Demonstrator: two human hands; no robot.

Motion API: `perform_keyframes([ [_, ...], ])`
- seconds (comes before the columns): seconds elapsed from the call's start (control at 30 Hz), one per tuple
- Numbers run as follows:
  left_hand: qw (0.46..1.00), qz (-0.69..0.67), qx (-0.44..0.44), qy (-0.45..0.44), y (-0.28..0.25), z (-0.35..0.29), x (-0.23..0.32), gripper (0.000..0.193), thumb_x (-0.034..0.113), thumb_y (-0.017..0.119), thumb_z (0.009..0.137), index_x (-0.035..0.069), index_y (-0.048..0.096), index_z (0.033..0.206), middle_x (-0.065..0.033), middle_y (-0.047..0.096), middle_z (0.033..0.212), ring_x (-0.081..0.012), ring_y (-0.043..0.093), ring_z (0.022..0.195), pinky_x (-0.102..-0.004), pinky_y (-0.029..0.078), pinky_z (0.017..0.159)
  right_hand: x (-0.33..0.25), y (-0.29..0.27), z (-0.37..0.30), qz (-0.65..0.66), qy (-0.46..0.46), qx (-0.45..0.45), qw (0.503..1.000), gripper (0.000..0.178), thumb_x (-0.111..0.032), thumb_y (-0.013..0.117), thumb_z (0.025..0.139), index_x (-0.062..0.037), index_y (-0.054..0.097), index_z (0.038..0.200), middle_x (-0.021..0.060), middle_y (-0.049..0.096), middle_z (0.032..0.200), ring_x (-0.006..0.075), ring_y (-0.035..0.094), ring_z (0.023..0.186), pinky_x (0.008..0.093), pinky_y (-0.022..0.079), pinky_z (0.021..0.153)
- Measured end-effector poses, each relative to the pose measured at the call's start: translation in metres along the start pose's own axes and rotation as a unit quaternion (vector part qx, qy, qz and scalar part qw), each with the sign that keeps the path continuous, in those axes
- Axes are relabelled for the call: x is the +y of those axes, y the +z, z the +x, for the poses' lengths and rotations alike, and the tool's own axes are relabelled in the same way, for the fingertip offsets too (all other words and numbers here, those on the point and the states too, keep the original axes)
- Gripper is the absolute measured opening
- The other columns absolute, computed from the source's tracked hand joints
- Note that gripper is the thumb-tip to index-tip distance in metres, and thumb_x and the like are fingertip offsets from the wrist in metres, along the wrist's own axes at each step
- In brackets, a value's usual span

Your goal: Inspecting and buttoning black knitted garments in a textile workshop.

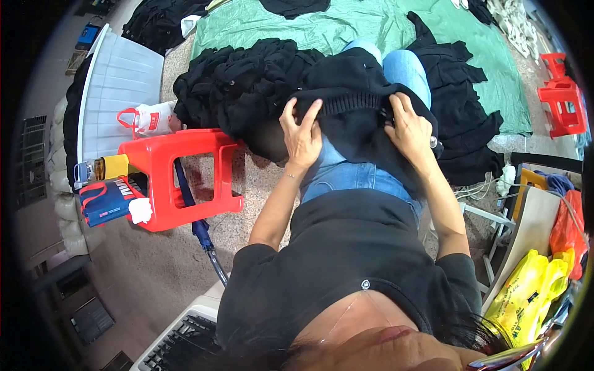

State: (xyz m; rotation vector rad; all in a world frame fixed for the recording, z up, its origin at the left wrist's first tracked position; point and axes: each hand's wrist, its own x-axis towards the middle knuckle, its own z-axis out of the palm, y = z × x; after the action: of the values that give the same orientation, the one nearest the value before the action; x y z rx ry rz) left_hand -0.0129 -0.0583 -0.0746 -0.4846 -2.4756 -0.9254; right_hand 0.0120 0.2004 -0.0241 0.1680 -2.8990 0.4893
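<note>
Across my lap, over my blue jeans [359, 176], lies a black knitted garment [352, 77] with a ribbed band. My left hand [302, 137] grips one end of this band, its thumb and fingers closed on the knit. At the other end, my right hand [409, 127] has its fingers curled over the fabric, with the fingertips partly hidden in it. The band is stretched between both hands. A heap of black garments [247, 80] sits just left of my left hand. More black knitwear [461, 117] is spread to the right of my right hand.
A red plastic stool [182, 142] stands at my left, with a blue packet of tissues [108, 201] and a yellow-sleeved cup [112, 167] by it. Behind is a pale blue bin [120, 93]. Green sheeting [359, 25] covers the floor ahead. A yellow bag [532, 297] is at lower right.
</note>
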Motion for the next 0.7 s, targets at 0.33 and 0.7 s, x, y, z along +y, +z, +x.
perform_keyframes([
  [0.33, 0.985, 0.149, 0.070, -0.046, 0.008, 0.018, -0.051, 0.043, -0.001, 0.064, 0.061, 0.019, 0.067, 0.099, -0.0078, 0.054, 0.110, -0.0314, 0.053, 0.105, -0.0423, 0.043, 0.082, 0.017, -0.020, -0.016, -0.117, 0.037, -0.073, 0.990, 0.049, -0.010, 0.073, 0.072, -0.0116, 0.051, 0.116, 0.0105, 0.056, 0.117, 0.0351, 0.067, 0.072, 0.0458, 0.054, 0.060],
  [0.7, 0.952, -0.029, 0.278, 0.127, -0.068, 0.134, -0.029, 0.038, -0.014, 0.048, 0.066, 0.002, 0.065, 0.096, -0.0097, 0.064, 0.098, -0.0226, 0.061, 0.092, -0.0297, 0.049, 0.080, 0.010, -0.201, 0.009, 0.277, 0.085, 0.237, 0.927, 0.023, -0.008, 0.068, 0.085, -0.0019, 0.070, 0.107, 0.0073, 0.068, 0.099, 0.0136, 0.062, 0.092, 0.0282, 0.047, 0.087],
])
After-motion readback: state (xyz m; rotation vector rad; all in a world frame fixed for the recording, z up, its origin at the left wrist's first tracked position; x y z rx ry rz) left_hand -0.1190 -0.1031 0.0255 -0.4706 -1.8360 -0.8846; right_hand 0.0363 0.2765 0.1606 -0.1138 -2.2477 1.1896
